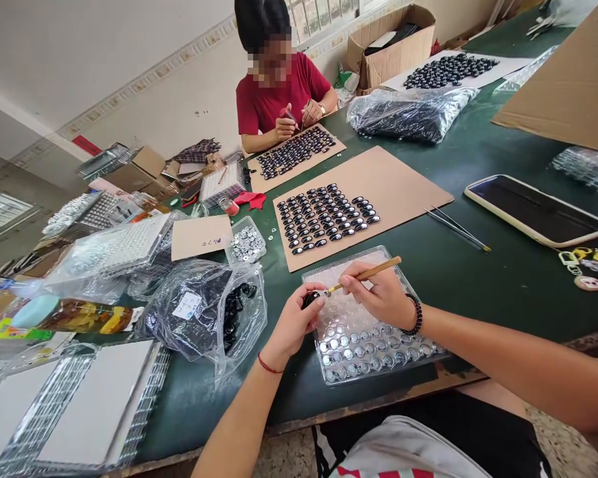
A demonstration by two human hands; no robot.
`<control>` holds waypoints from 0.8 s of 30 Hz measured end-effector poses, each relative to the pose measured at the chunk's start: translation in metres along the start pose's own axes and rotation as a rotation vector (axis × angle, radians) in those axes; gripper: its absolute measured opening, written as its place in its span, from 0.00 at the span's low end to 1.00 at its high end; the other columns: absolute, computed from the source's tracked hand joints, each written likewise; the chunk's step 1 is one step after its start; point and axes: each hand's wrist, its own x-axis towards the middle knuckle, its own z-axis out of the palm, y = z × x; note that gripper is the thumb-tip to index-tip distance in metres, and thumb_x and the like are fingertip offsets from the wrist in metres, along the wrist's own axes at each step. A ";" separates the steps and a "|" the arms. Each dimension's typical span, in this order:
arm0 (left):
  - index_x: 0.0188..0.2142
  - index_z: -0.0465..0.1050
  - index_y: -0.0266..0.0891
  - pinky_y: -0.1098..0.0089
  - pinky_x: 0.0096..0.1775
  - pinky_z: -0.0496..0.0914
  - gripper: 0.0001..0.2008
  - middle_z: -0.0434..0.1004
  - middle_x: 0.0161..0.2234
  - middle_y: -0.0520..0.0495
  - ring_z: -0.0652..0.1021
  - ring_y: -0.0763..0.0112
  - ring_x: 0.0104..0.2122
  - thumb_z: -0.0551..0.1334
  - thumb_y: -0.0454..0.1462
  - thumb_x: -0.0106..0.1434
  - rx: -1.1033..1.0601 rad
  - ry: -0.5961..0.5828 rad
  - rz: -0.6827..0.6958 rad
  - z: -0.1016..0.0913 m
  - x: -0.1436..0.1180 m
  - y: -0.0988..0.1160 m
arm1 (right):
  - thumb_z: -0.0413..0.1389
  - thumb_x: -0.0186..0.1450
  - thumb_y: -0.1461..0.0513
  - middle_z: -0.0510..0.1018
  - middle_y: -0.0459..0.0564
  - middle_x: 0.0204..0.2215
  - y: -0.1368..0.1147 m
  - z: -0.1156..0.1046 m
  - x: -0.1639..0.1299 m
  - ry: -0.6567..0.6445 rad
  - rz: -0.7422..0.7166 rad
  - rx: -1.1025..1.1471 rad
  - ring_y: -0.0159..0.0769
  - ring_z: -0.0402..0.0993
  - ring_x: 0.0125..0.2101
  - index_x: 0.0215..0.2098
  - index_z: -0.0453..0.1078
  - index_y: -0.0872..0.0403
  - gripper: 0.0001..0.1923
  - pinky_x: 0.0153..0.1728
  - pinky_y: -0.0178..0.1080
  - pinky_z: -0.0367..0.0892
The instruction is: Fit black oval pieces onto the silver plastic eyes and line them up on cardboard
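Observation:
My left hand (299, 320) pinches a small black oval piece (309, 300) between thumb and fingers. In my right hand (376, 295) is a thin wooden-handled brush or stick (379, 267), its tip touching a small silvery part at the black piece. Both hands hover over a clear plastic tray (329, 376) whose nearer rows hold round silvery discs. Beyond it, a brown cardboard sheet (403, 176) carries rows of black oval pieces with silvery centres (323, 216). A clear box of small silvery discs (248, 242) stands left of that sheet.
An open plastic bag of black pieces (234, 312) lies left of my hands. Tweezers (458, 229) and a phone (535, 209) lie at right. Across the green table, a person in a red shirt (309, 83) works over another board of black pieces (294, 153). Stacked trays (114, 249) crowd the left.

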 end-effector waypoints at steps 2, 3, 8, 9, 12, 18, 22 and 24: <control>0.40 0.63 0.41 0.81 0.15 0.46 0.14 0.57 0.22 0.56 0.58 0.85 0.15 0.57 0.45 0.56 -0.120 -0.084 -0.043 -0.002 0.000 0.002 | 0.49 0.64 0.61 0.66 0.43 0.18 0.000 0.000 0.000 -0.003 -0.005 -0.004 0.24 0.59 0.16 0.25 0.64 0.56 0.11 0.19 0.30 0.54; 0.39 0.63 0.42 0.81 0.15 0.46 0.13 0.57 0.22 0.56 0.59 0.84 0.15 0.55 0.45 0.58 -0.174 -0.110 -0.058 -0.002 0.000 0.003 | 0.49 0.64 0.61 0.66 0.43 0.18 -0.001 0.000 0.000 -0.006 -0.008 -0.005 0.24 0.59 0.16 0.25 0.64 0.56 0.11 0.19 0.30 0.54; 0.33 0.61 0.39 0.82 0.14 0.45 0.10 0.61 0.23 0.55 0.60 0.85 0.15 0.57 0.43 0.57 -0.206 -0.115 -0.060 -0.003 0.004 0.003 | 0.48 0.64 0.61 0.66 0.43 0.18 0.002 0.001 -0.001 0.008 0.000 -0.006 0.25 0.59 0.16 0.24 0.64 0.56 0.12 0.19 0.30 0.55; 0.32 0.61 0.37 0.82 0.13 0.44 0.10 0.63 0.24 0.54 0.60 0.85 0.15 0.58 0.42 0.56 -0.174 -0.102 -0.051 -0.003 0.004 0.002 | 0.49 0.64 0.61 0.66 0.43 0.18 0.002 0.001 -0.001 0.014 0.009 -0.009 0.25 0.59 0.16 0.24 0.64 0.56 0.12 0.19 0.31 0.55; 0.29 0.63 0.35 0.82 0.13 0.43 0.11 0.66 0.25 0.51 0.62 0.85 0.16 0.62 0.41 0.53 -0.091 -0.046 -0.032 -0.001 0.005 -0.001 | 0.49 0.64 0.60 0.67 0.44 0.18 0.004 0.001 -0.001 0.023 0.032 -0.016 0.25 0.59 0.16 0.25 0.64 0.56 0.11 0.19 0.31 0.55; 0.28 0.69 0.34 0.82 0.15 0.48 0.12 0.62 0.20 0.55 0.60 0.86 0.16 0.64 0.41 0.50 0.004 0.026 -0.023 0.003 0.003 -0.005 | 0.49 0.64 0.61 0.66 0.43 0.18 0.002 0.000 0.000 0.010 0.011 0.002 0.25 0.59 0.16 0.24 0.63 0.56 0.11 0.19 0.30 0.55; 0.30 0.72 0.35 0.80 0.17 0.52 0.14 0.65 0.21 0.53 0.63 0.84 0.17 0.65 0.43 0.48 0.042 0.065 -0.019 0.003 0.002 -0.008 | 0.49 0.64 0.62 0.66 0.43 0.18 0.001 -0.001 0.000 0.005 -0.004 -0.004 0.25 0.59 0.17 0.24 0.64 0.56 0.11 0.19 0.30 0.55; 0.30 0.72 0.35 0.79 0.17 0.53 0.15 0.67 0.24 0.53 0.62 0.84 0.17 0.66 0.42 0.45 0.048 0.088 0.000 0.003 0.002 -0.009 | 0.49 0.64 0.62 0.66 0.43 0.18 0.000 -0.001 0.000 -0.008 -0.022 -0.007 0.25 0.59 0.17 0.24 0.64 0.56 0.11 0.19 0.30 0.55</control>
